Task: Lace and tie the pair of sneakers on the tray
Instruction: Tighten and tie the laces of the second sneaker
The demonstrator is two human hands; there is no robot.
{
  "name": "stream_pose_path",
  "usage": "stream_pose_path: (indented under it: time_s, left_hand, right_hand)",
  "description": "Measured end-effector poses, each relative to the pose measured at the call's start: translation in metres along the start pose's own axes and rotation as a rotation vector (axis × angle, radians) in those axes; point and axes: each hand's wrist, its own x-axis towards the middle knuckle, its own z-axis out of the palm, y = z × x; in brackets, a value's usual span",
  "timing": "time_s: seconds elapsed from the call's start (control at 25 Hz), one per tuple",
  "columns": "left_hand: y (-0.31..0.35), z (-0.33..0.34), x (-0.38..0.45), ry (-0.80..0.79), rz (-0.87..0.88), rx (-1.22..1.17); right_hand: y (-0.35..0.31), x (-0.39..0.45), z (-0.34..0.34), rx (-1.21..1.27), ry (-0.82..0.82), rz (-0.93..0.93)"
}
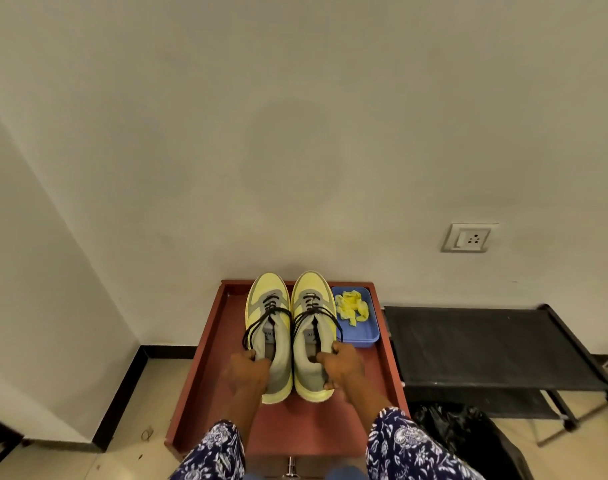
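head view: looking down at a reddish-brown tray (205, 358) pushed up against a pale wall, two arms in blue floral sleeves (404, 448) reaching in
left sneaker (268, 336): yellow and grey, toe pointing at the wall, sits on the tray right ahead of the left fingers
right sneaker (311, 336): same pair, touching the left one side by side, heel end under the right fingers
black laces (261, 322): already threaded through the front eyelets on both shoes, loose ends trail back toward the hands
left hand (247, 372): fingers curled over the collar of the left sneaker, gripping it near the heel, looks like a lace end is caught in there too
right hand (342, 367): fingers curled tight round the right sneaker's collar and outer side, thumb down by the heel
blue tub (359, 332): just past the right fingertips, on the tray beside the right sneaker, crumpled yellow stuff (351, 306) inside
black rack (486, 344): off to the right of the right hand, beside the tray
wall socket (467, 238): up on the wall, well beyond the fingers
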Motion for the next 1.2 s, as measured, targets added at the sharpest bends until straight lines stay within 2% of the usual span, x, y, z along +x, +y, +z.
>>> stream_pose_path:
  time_s: [0.44, 0.8, 1.2]
  left_hand:
    - [0.036, 0.041, -0.049, -0.090, 0.073, -0.091]
    - [0.059, 0.107, -0.094, -0.171, 0.098, -0.129]
    - [0.073, 0.181, -0.119, -0.282, 0.068, -0.087]
  right_hand:
    - [0.011, -0.019, -0.078, 0.122, 0.091, 0.023]
    - [0.044, -0.024, -0.150, 0.239, 0.211, 0.108]
    - [0.079, -0.002, -0.213, 0.232, 0.292, 0.174]
